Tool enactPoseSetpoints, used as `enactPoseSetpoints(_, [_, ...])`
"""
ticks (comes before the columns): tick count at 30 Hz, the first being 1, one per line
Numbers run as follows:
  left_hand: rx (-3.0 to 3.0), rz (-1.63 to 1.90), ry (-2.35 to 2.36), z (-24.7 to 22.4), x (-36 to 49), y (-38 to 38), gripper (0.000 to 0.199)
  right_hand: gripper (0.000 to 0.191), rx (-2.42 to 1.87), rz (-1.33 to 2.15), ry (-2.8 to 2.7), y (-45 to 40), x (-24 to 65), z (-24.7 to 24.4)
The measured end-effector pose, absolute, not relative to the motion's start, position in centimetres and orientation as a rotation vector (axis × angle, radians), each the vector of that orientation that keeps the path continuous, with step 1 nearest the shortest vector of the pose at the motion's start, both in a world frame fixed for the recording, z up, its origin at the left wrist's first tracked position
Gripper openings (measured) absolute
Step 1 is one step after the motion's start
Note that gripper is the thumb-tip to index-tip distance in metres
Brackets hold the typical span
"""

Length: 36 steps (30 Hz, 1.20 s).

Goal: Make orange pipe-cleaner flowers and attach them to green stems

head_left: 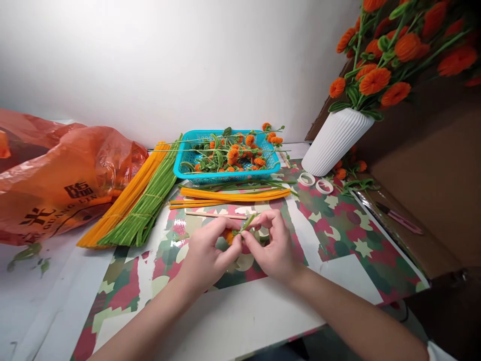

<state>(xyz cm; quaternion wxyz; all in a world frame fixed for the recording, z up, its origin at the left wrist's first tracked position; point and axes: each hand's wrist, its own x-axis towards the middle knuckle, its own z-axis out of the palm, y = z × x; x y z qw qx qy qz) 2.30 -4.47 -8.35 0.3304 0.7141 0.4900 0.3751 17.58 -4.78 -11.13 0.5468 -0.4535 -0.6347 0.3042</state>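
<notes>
In the head view my left hand (210, 253) pinches a small orange pipe-cleaner flower (229, 236) at its green base, just above the patterned table mat. My right hand (273, 245) meets it fingertip to fingertip, with thumb and index finger closed on a narrow green strip (249, 221) at the flower's stem. Whether the strip is tape or pipe cleaner I cannot tell. A pale green ring (264, 234) shows partly behind my right fingers. Just beyond the hands lie a thin wooden stick (214, 215) and a bundle of yellow-orange pipe cleaners (240, 195).
A blue basket (225, 177) of orange flowers stands at the back. Green (145, 215) and orange (120, 200) pipe-cleaner bundles lie left, beside an orange plastic bag (67, 175). A white vase (334, 143) of flowers, two white tape rolls (307, 179) and a pink cutter (404, 220) are right.
</notes>
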Motion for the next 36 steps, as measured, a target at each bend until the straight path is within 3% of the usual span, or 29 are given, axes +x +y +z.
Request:
enactPoseSetpoints(9, [1.595, 0.801, 1.276, -8.0, 2.0, -4.4, 0.008, 0.025, -0.994, 0.66, -1.715, -4.1, 18.3, -11.1])
enactPoseSetpoints(13, [1.343, 0.802, 1.161, -8.0, 1.9, -4.4, 0.008, 0.032, -1.041, 0.918, -1.521, -3.9, 18.3, -10.7])
enactPoseSetpoints(18, [1.57, 0.845, 1.207, -8.2, 1.8, -4.6, 0.005, 0.038, -1.087, 1.381, -1.377, -3.1, 19.0, -9.9])
enactPoseSetpoints(22, [1.621, 0.827, 1.202, -8.0, 1.8, -4.9, 0.007, 0.024, -0.967, 1.541, -1.468, -2.7, 19.6, -9.5])
enactPoseSetpoints(24, [1.453, 0.788, 1.144, -7.9, 1.8, -4.8, 0.01, 0.012, -0.929, 1.525, -1.522, -2.8, 19.7, -9.4])
enactPoseSetpoints(30, [0.856, 0.611, 0.889, -8.3, 1.4, -4.3, 0.018, 0.005, -0.945, 1.188, -1.694, -3.4, 19.5, -9.8])
enactPoseSetpoints(36, [0.886, 0.674, 0.935, -8.2, 1.1, -4.2, 0.017, 0.015, -0.907, 0.915, -1.857, -3.5, 19.4, -9.4])
